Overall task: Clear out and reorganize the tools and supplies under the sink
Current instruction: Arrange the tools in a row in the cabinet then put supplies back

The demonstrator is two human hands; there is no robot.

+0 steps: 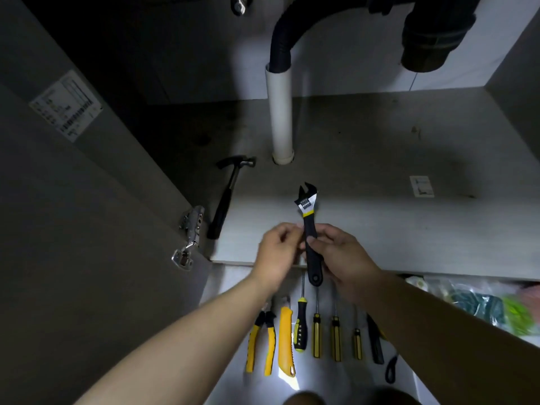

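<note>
1. The wrench point(309, 226) is held in the air over the front lip of the cabinet floor point(380, 214). Its long axis runs almost straight away from the person, jaws toward the pipe point(282, 118) and hanging-hole end toward the body.
2. The right grip point(342, 258) is wrapped round the handle's middle. The left grip point(277, 255), fingers curled, pinches the handle's left edge at about the same height.
3. The hammer point(228, 197) lies on the cabinet floor to the left of the wrench, head deep and handle toward the front, so the 2 axes are roughly parallel.
4. Judgement: if the wrench is to go down beside the hammer, it goes forward, left and down with little turning. The left grip is nearer that spot, but the right carries the weight.
5. On the room floor below, the pliers point(261, 340) and knife point(285, 340) lie in a row.
</note>
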